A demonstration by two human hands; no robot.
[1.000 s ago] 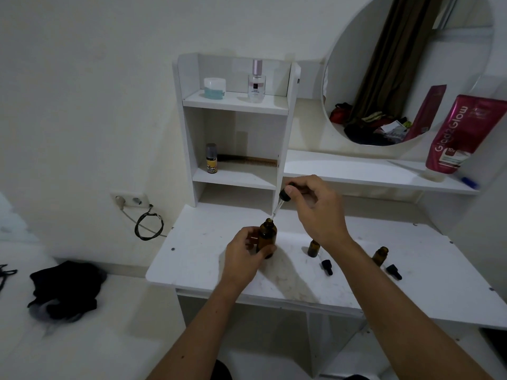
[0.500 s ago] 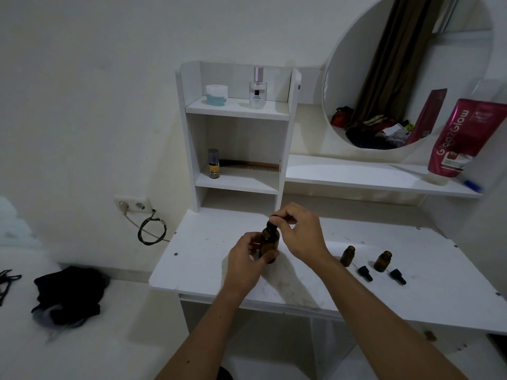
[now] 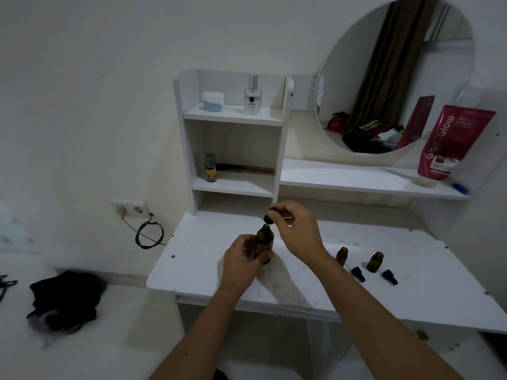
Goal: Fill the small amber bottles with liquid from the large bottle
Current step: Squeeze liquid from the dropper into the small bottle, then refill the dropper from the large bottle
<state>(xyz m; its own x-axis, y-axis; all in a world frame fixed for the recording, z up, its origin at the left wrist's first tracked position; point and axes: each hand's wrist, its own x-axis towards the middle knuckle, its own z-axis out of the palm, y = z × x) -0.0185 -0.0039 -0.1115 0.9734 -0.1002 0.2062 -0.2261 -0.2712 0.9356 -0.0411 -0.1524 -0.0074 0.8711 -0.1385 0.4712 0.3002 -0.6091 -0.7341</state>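
The large amber bottle [image 3: 264, 244] stands upright on the white vanity table [image 3: 411, 283], and my left hand [image 3: 241, 263] grips its body from the left. My right hand [image 3: 295, 230] pinches the black dropper cap [image 3: 268, 219] just above the bottle's open neck. Two small amber bottles [image 3: 341, 255] [image 3: 375, 261] stand open to the right of my right forearm. Their two black dropper caps [image 3: 358, 273] [image 3: 390, 276] lie on the table in front of them.
A white shelf unit [image 3: 189, 149] behind the bottle holds a jar [image 3: 213, 101], a perfume bottle [image 3: 253, 96], a small spray can [image 3: 210, 168] and a comb. A round mirror [image 3: 395, 72] and a pink tube [image 3: 454, 144] are at the right. Dark cloth [image 3: 64, 300] lies on the floor at left.
My right hand brought the dropper down to the large bottle's neck, then lifted its cap slightly above it. The view has shifted left, so the small bottles appear further right.
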